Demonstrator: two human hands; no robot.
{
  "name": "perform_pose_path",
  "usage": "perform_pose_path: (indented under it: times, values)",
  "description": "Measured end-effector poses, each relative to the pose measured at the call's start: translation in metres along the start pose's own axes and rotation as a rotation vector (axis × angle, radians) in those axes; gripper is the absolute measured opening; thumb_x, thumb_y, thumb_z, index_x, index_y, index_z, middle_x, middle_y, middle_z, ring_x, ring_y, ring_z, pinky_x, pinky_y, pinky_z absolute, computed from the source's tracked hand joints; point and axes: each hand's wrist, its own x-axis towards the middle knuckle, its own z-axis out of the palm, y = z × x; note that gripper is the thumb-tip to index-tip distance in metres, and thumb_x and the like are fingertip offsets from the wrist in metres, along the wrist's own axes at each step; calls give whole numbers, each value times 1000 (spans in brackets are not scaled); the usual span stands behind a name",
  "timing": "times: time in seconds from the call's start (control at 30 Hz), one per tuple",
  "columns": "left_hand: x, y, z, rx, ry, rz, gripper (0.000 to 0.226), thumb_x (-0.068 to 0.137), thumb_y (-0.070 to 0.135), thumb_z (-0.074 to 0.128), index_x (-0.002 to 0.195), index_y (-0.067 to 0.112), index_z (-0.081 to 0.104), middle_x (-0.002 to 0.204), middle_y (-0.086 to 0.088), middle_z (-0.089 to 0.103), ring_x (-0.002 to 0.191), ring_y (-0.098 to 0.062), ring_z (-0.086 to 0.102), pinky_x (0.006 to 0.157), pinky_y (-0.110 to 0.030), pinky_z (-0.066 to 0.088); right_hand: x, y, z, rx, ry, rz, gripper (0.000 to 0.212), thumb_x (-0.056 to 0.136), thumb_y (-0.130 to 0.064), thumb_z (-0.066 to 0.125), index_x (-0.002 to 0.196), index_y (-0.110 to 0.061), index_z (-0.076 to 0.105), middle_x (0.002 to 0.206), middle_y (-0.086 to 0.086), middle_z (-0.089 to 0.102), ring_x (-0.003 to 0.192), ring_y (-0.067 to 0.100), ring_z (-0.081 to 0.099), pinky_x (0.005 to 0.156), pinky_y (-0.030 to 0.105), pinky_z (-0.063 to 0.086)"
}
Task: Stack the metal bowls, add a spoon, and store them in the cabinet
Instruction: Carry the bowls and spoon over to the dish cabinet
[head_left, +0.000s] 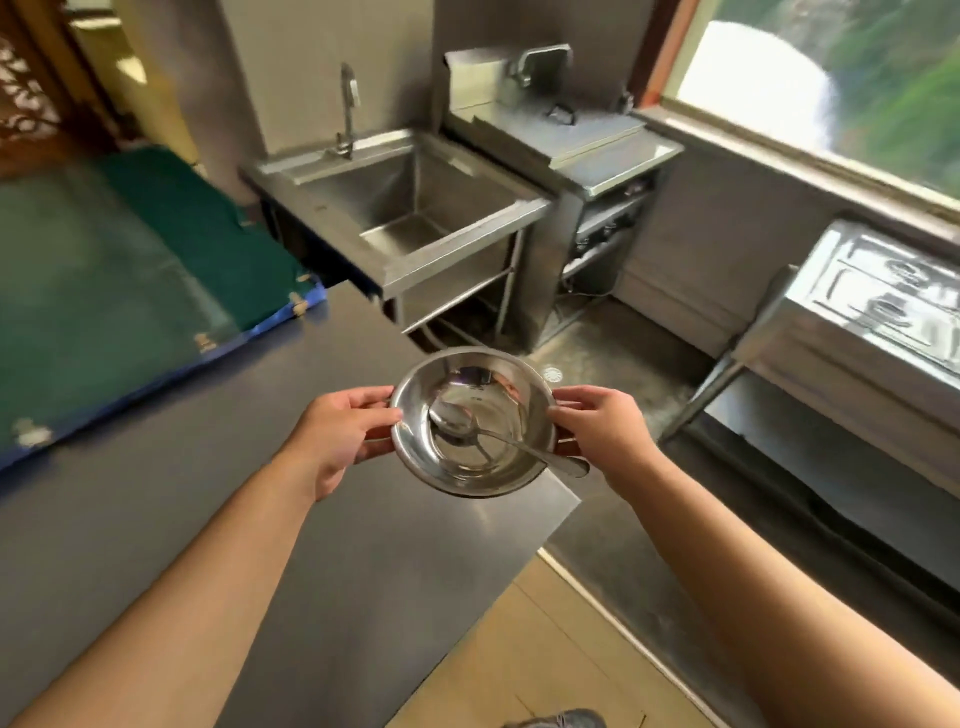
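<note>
A shiny stack of metal bowls (415, 457) is held in the air above the right corner of the steel counter (208, 519). My left hand (337, 436) grips its left rim and my right hand (602, 431) grips its right rim. A metal spoon (519, 444) lies inside the top bowl, its scoop near the middle and its handle sticking out over the right rim below my right thumb. How many bowls are nested I cannot tell. No cabinet door shows clearly.
A steel sink (410, 208) with a tap stands ahead, with a lidded steel unit (566, 135) to its right. A green cloth with a blue edge (130, 270) covers the left. A steel table with a lower shelf (857, 332) stands under the window at right.
</note>
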Motion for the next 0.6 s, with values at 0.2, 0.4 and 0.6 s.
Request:
perform_pose_path:
  times: [0.2,0.4,0.6]
  values:
    - [22,40,128,60,-154,41,22,86,-2,70,105,8,71,85,-6,78,73,-19,75,61,-26,59,5,-1,-126,97,160,-48,21,91,-7,74,112,-12,75,83,2,80,66,18,77,51,24,59]
    - [42,62,278,132,-332,41,24,84,-4,69,107,3,71,86,-8,78,68,-16,74,59,-27,60,9,21,-258,267,330,-47,15,86,-3,77,99,-10,78,73,4,78,51,13,68,48,22,54]
    - [57,62,438,185,-546,46,24,83,-5,70,105,2,71,82,-7,78,67,-15,74,57,-24,58,-1,54,-386,374,544,-33,14,85,3,76,94,-7,74,73,8,74,51,12,65,48,23,55]
